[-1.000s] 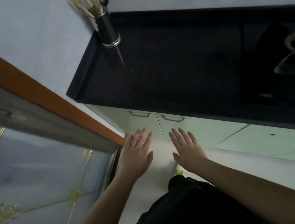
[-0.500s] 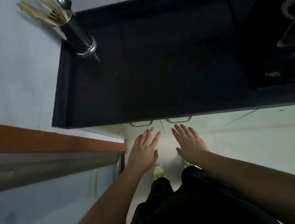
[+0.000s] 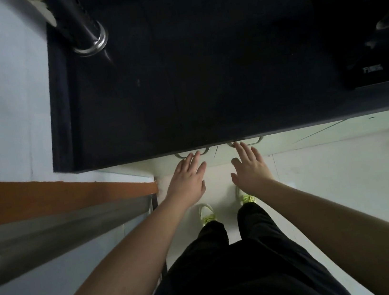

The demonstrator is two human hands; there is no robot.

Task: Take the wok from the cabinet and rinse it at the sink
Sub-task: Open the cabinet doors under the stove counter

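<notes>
Under the black countertop (image 3: 202, 71) are two pale green cabinet doors, shut, with metal handles. My left hand (image 3: 185, 181) reaches toward the left handle (image 3: 193, 153), fingers straight, fingertips at or just short of it. My right hand (image 3: 250, 167) stretches the same way toward the right handle (image 3: 246, 142), fingers spread and straight. Neither hand holds anything. No wok or sink is in view.
A steel utensil holder (image 3: 83, 30) stands at the counter's back left corner. A black gas hob (image 3: 372, 30) fills the counter's right end. A door frame with an orange edge (image 3: 57, 191) is close on my left. My feet (image 3: 206, 214) stand on the pale floor.
The view has tilted down and moved closer to the counter. Both hands have moved forward from open floor space up to the two cabinet handles.
</notes>
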